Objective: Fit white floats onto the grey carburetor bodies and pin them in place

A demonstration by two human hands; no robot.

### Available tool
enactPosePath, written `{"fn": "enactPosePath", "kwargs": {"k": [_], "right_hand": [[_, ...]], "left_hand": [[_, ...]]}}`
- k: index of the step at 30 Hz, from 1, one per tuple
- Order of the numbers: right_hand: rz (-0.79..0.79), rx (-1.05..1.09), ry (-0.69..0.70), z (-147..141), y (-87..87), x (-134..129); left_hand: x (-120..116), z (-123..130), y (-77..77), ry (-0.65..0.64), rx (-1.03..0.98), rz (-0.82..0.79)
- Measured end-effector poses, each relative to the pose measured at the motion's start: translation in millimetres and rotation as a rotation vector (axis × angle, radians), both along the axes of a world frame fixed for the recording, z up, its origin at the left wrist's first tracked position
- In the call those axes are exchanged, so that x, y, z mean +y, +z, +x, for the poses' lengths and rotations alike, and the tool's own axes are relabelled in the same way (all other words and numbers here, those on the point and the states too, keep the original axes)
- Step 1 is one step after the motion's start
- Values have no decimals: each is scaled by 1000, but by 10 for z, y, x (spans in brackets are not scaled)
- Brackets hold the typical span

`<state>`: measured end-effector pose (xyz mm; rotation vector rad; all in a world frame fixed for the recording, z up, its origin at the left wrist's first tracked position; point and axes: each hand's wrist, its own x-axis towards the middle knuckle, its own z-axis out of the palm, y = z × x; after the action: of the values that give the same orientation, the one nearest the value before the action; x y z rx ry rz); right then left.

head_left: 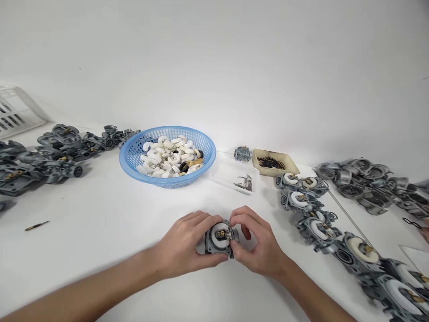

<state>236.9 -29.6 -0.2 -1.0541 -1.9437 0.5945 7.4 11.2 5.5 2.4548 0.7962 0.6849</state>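
Note:
In the head view, a grey metal carburetor (208, 245) rests on the white table in front of me, its bowl side facing up. A white C-shaped float (217, 242) sits in it around brass jets. My left hand (187, 243) grips the carburetor from the left, fingers along the top edge and thumb along the near edge. On the other side, my right hand (258, 243) has its index finger and thumb pressed on the carburetor at either end of the float's hinge. Whether a small pin is between those fingertips cannot be made out.
A blue basket (167, 182) holds many floats. Beside it are a clear tray (221, 179) of metal pins and a cream tray (278, 171) of black rings. Carburetors with floats (318, 229) line the right; bare carburetors (67, 150) lie left, near a thin brass tool (36, 226). Another person's hand (425, 232) shows far right.

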Motion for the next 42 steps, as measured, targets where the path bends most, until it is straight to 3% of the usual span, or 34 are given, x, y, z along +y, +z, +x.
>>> {"fn": "enactPosePath", "kwargs": {"k": [26, 42], "right_hand": [[84, 32, 13, -24, 30, 0], [30, 15, 27, -8, 37, -4]], "left_hand": [[10, -9, -15, -28, 1, -4], [23, -8, 1, -28, -1, -23]]}}
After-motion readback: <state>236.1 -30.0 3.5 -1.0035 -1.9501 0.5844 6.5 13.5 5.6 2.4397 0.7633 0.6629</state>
